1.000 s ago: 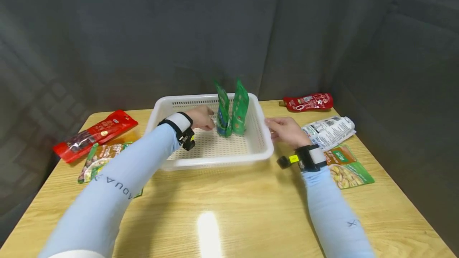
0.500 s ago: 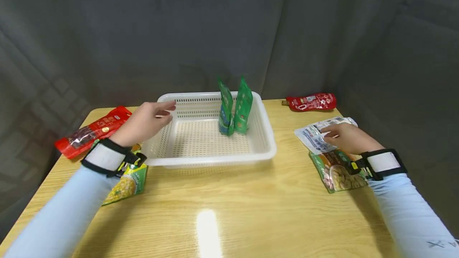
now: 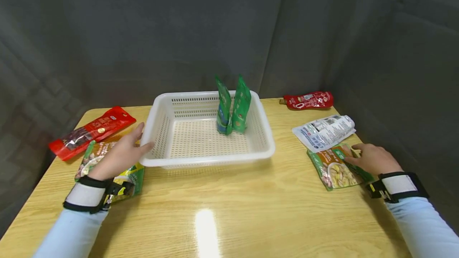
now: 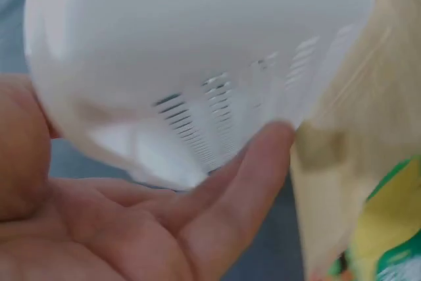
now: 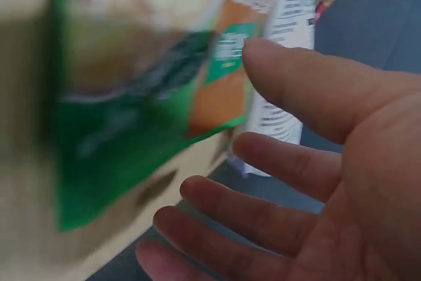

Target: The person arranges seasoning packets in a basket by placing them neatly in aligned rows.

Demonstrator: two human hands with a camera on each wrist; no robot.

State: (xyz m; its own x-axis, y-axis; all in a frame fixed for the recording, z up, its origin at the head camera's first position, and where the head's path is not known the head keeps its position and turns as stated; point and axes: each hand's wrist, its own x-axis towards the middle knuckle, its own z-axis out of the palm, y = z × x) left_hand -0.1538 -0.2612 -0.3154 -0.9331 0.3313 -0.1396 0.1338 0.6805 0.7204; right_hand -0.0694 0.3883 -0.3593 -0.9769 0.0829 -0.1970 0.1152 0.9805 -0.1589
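Hovering flat over a green nut pouch, the right hand held nothing; left hand lay open by the white basket, over a yellow-green pouch.

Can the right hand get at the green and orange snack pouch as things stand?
Probably yes. The right hand is open at the pouch's right edge, which lies flat on the table with nothing on top; the white packet only borders its far end.
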